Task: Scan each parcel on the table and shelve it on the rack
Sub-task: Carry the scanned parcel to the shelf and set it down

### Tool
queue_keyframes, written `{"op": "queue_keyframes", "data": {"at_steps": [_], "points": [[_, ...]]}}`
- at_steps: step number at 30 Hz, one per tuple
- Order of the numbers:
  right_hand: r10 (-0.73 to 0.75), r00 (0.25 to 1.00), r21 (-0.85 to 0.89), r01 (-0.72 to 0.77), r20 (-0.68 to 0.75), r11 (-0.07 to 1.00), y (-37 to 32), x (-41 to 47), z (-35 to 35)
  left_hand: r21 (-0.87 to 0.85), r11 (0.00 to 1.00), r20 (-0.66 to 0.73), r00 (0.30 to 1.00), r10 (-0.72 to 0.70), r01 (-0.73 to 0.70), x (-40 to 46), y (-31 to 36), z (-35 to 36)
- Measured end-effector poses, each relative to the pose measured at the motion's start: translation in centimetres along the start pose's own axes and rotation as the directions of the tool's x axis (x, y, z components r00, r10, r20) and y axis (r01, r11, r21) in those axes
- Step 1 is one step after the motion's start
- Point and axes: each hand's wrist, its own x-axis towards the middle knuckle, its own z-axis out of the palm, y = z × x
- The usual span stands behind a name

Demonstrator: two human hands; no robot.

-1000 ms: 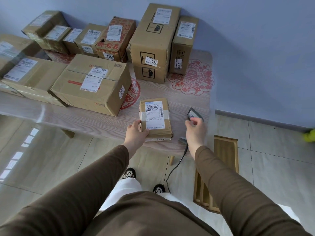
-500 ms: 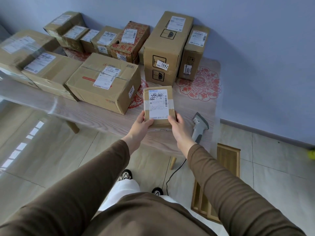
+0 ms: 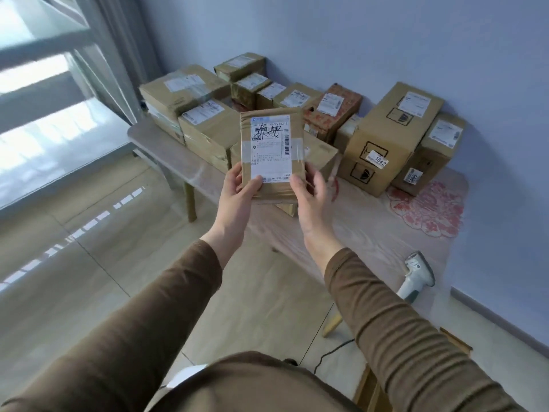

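A small flat cardboard parcel (image 3: 271,150) with a white shipping label and black handwriting is lifted in the air above the table's front edge. My left hand (image 3: 239,191) grips its lower left corner, thumb on the label. My right hand (image 3: 310,191) holds its lower right edge. The grey and white handheld scanner (image 3: 417,273) lies on the table (image 3: 386,230) at the right, held by neither hand. Several other cardboard parcels stand on the table behind, among them a tall box (image 3: 389,135) marked 1042.
A large window with a grey frame (image 3: 53,84) fills the left. The blue wall (image 3: 416,40) rises behind the table. A scanner cable (image 3: 329,353) hangs to the tiled floor. A wooden frame (image 3: 374,385) lies on the floor at lower right.
My right hand put the scanner down on the table and took the parcel's right edge. Both hands raised the parcel off the table. The view has swung left toward the window.
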Motion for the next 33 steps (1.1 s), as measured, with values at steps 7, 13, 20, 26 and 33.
{"op": "queue_keyframes", "data": {"at_steps": [7, 13, 20, 26, 33], "points": [[-0.007, 0.979, 0.032, 0.0, 0.206, 0.999, -2.3, -4.1, 17.5, 0.021, 0.995, -0.18, 0.979, 0.098, -0.096, -1.9, 6.7, -16.7], [-0.042, 0.933, 0.101, 0.007, 0.356, 0.995, -4.7, -10.0, 33.3, 0.079, 0.984, -0.289, 0.941, 0.175, -0.158, -5.1, 12.8, -33.1], [-0.124, 0.853, 0.137, 0.062, 0.507, 0.989, -9.0, -15.6, 48.6, 0.135, 0.956, -0.443, 0.847, 0.292, -0.259, -9.0, 20.5, -47.4], [-0.217, 0.746, 0.188, 0.125, 0.63, 0.974, -13.7, -17.8, 58.8, 0.152, 0.927, -0.522, 0.768, 0.371, -0.344, -10.4, 26.8, -56.3], [-0.322, 0.621, 0.29, 0.155, 0.715, 0.944, -20.5, -17.7, 71.8, 0.244, 0.869, -0.54, 0.684, 0.491, -0.431, -9.6, 36.1, -66.0]]}}
